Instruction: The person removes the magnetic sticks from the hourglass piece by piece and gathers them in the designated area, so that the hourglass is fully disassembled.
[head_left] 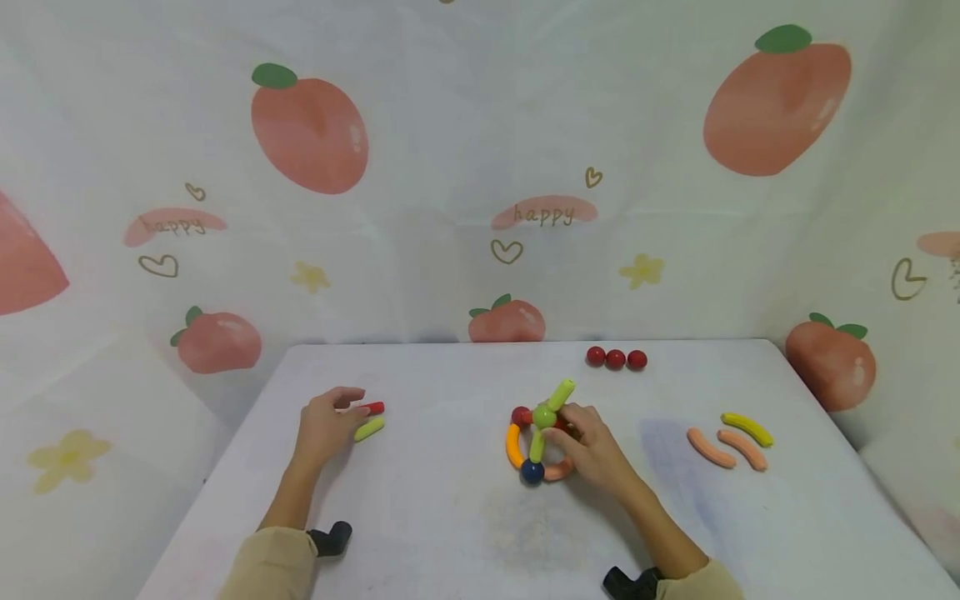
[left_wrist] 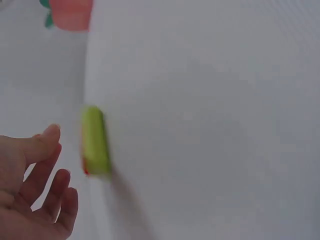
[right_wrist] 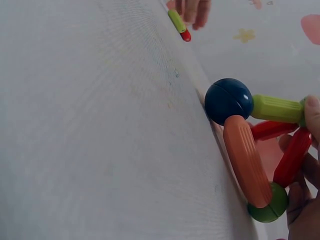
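My right hand (head_left: pixel 588 442) holds a magnetic ball-and-stick model (right_wrist: pixel 245 160) at its upper light-green ball (head_left: pixel 544 417). Short lime and red rods meet there, one lime rod pointing up. Curved orange (head_left: pixel 514 446) and salmon pieces, a dark blue ball (head_left: pixel 532 472), a red ball (head_left: pixel 521 416) and a darker green ball (right_wrist: pixel 269 202) form its base. At the left, my left hand (head_left: pixel 330 425) hovers with loosely bent fingers beside a lime rod (left_wrist: pixel 95 142) and a red rod (head_left: pixel 372 407). In the left wrist view its fingers are apart from both rods.
Three red balls (head_left: pixel 616 359) stand in a row at the table's back edge. To the right lie a yellow curved piece (head_left: pixel 747 428) and two salmon ones (head_left: pixel 711 448). A printed cloth (head_left: pixel 420 250) hangs behind the white table (head_left: pixel 435 533).
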